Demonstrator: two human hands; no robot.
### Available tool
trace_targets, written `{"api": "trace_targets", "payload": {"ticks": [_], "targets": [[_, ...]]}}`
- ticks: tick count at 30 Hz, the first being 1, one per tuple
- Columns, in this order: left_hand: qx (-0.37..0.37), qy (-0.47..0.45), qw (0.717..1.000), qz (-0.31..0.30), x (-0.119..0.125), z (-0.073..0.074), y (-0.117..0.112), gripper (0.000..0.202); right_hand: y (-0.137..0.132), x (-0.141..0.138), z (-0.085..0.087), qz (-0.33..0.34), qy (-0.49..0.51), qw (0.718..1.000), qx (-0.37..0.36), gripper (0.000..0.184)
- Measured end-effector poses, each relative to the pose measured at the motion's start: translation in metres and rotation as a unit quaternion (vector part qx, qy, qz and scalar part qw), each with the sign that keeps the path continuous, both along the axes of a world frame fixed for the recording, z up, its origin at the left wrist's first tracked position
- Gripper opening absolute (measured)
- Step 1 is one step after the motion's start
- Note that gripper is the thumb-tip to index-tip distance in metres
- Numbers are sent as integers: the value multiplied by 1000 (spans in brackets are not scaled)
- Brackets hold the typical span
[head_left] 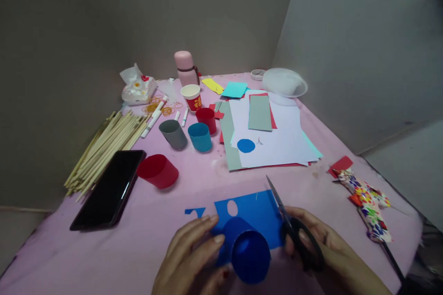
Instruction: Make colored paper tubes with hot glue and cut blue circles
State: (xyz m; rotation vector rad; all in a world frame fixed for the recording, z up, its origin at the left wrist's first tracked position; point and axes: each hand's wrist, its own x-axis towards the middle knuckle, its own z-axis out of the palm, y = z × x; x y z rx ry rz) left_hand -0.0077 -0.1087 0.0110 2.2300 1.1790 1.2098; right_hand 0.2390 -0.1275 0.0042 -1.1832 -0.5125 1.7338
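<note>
A blue paper tube (251, 258) lies near the front edge, its round opening facing me. Beside it on the left is my left hand (194, 253), fingers apart and slightly curved, the tips close to the tube's side; whether they touch it is unclear. My right hand (311, 235) is closed around the black handles of a pair of scissors (289, 223), whose blades point away and to the left. Under the tube lies a blue sheet of paper (265, 209) with an oval hole cut in it. A small blue scrap (199, 212) sits left of the sheet.
Red (161, 173), grey (175, 136) and teal (200, 138) paper rings stand beyond. At left are a phone (110, 189) and wooden sticks (110, 145). Stacked paper (280, 147) bears a blue oval (246, 146). A patterned glue gun (367, 203) lies right.
</note>
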Motion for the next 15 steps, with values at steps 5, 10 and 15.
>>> {"api": "trace_targets", "payload": {"ticks": [5,10,15], "targets": [[-73,13,997,37,-6,1,-6,32,-5,-1,5,-57,31,998,4,36],[-61,67,996,-3,-7,4,-6,38,-3,-5,12,-34,-8,999,0,50],[-42,147,984,-86,-8,6,5,30,-2,-10,17,-13,-19,1000,1,49]]}}
